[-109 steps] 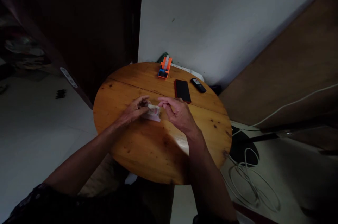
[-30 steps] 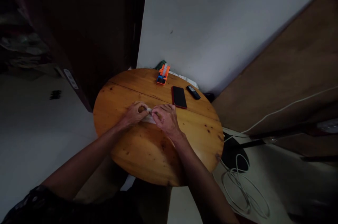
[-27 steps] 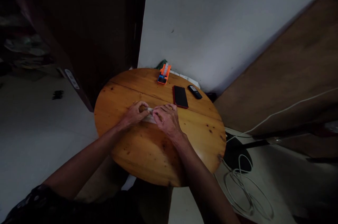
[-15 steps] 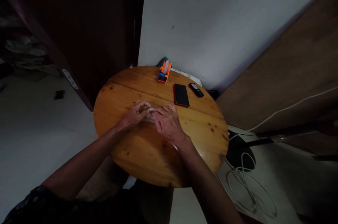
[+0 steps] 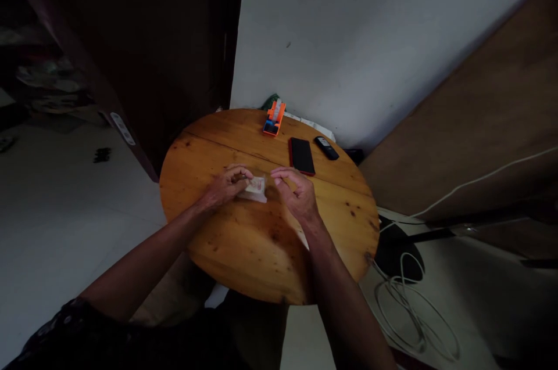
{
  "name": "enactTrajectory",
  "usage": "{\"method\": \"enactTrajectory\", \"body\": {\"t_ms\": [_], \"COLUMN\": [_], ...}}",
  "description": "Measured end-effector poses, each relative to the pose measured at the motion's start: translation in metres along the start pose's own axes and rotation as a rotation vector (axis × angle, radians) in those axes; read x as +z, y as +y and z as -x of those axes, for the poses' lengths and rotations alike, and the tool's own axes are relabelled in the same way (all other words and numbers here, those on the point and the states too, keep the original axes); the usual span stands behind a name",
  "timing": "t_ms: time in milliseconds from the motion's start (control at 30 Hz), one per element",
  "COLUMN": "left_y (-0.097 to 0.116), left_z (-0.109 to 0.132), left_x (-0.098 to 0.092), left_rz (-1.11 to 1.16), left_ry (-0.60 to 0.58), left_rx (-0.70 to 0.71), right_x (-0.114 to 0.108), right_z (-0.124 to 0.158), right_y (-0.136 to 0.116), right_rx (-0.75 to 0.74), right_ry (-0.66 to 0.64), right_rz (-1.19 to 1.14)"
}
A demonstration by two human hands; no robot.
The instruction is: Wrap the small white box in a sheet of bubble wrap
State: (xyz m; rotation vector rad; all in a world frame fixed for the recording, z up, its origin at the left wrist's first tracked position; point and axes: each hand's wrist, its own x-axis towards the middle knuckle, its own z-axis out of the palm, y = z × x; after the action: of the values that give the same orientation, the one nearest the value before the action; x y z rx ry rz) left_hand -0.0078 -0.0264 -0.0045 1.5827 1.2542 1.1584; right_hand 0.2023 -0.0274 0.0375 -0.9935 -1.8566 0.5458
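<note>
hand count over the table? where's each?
2: the left hand at the left end of the small white packet, the right hand just right of it. No other hand shows.

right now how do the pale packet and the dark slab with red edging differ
The pale packet shows reddish print, whereas the dark slab has a plain black face.
The left hand has its fingers on the packet; the slab lies flat on the wooden table, farther from the person.
Shared: the slab and the packet's visible part both look roughly rectangular.
</note>
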Motion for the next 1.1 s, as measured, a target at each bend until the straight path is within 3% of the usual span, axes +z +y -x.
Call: {"method": "enactTrajectory", "body": {"t_ms": [267, 600, 867, 1100], "left_y": [-0.001, 0.005, 0.002, 0.005], "left_z": [-0.002, 0.005, 0.002, 0.005], "left_x": [-0.007, -0.003, -0.003, -0.003], "left_rz": [0.083, -0.007, -0.021, 0.032], "left_ry": [0.096, 0.045, 0.027, 0.010], "left_rx": [-0.008, -0.065, -0.021, -0.005], "right_x": [0.002, 0.010, 0.016, 0.005], "right_z": [0.002, 0.006, 0.008, 0.005], "right_y": [0.006, 0.014, -0.004, 0.004], "right_rx": [0.063, -0.089, -0.245, -0.087], "right_ry": [-0.146, -0.273, -0.324, -0.161], "right_rz": [0.024, 0.251, 0.524, 0.149]}}
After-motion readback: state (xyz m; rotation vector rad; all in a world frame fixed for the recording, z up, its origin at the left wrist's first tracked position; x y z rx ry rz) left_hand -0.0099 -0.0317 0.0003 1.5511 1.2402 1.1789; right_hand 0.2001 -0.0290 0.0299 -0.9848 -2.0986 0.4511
